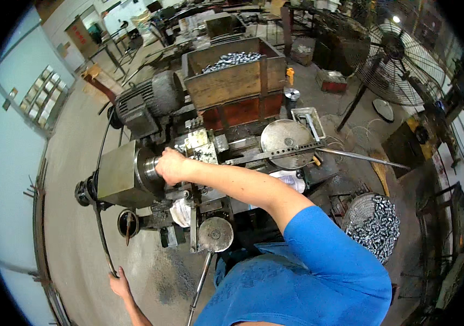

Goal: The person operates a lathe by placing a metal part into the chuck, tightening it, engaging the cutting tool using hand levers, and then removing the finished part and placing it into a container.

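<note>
My right hand [171, 167] is closed at the front of the round steel spindle chuck [148, 169] on a small lathe. Its fingers hide whatever they hold there. The lathe's boxy metal headstock [119, 175] stands just left of it. Low on the left, my left hand [119, 283] grips the lower end of a long dark lever [103, 244] that runs up toward the headstock. Right of my right hand lies the greasy tool slide [202, 145], partly covered by my forearm. A round metal disc [215, 234] with a handle rod sits nearer my body.
Behind the lathe stand an electric motor [147, 103] and a wooden crate [232, 87] of small metal parts. A larger disc [287, 142] with a long rod [362, 158] lies right. A basket of parts [373, 225], a fan [392, 51] and a black pot [128, 223] are around.
</note>
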A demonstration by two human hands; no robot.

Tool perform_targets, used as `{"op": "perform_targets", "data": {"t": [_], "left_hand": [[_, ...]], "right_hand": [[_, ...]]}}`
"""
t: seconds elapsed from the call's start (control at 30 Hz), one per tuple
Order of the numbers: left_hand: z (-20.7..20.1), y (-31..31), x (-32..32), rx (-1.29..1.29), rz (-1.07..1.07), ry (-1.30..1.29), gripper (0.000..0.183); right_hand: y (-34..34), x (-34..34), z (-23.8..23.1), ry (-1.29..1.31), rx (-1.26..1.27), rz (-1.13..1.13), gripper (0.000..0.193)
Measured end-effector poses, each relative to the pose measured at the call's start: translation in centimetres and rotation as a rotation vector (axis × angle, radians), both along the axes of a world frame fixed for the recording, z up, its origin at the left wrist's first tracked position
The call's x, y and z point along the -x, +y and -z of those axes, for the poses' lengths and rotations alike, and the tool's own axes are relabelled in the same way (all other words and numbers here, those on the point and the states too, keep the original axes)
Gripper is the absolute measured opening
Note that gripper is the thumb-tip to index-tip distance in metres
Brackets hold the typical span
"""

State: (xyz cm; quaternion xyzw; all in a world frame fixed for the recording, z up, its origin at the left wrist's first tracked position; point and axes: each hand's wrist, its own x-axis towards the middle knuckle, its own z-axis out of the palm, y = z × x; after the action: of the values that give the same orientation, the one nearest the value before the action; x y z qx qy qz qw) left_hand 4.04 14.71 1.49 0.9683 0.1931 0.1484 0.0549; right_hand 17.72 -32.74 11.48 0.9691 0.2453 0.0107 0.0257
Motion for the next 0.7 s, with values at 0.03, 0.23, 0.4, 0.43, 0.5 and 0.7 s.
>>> {"op": "perform_targets", "data": {"t": [0.03,0.23,0.4,0.43,0.5,0.7], "left_hand": [[0.0,0.2,0.9,0.112,-0.051,0.037,0.046],[-1.1,-3.4,2.5,0.27,0.081,0.081,0.034],[-3.7,-2.5,1.3,0.691,0.277,0.186,0.018],[-2.4,-1.7,0.6,0.742,0.341,0.166,0.018],[-1.9,-2.5,0.8,0.922,0.21,0.171,0.016],[-1.4,-3.7,-1.4,1.074,0.324,0.172,0.02]], "right_hand": [[0.5,0.1,-0.1,0.008,-0.012,-0.023,0.027],[0.8,0.8,0.2,-0.06,-0.021,-0.026,0.021],[-2.0,3.0,-3.6,-0.085,-0.066,-0.021,0.022],[-3.1,3.2,-4.7,-0.135,-0.08,-0.025,0.023],[-6.4,4.1,-7.8,-0.33,-0.137,-0.044,0.024],[-19.6,1.3,-10.8,-0.876,-0.142,0.495,0.047]]}}
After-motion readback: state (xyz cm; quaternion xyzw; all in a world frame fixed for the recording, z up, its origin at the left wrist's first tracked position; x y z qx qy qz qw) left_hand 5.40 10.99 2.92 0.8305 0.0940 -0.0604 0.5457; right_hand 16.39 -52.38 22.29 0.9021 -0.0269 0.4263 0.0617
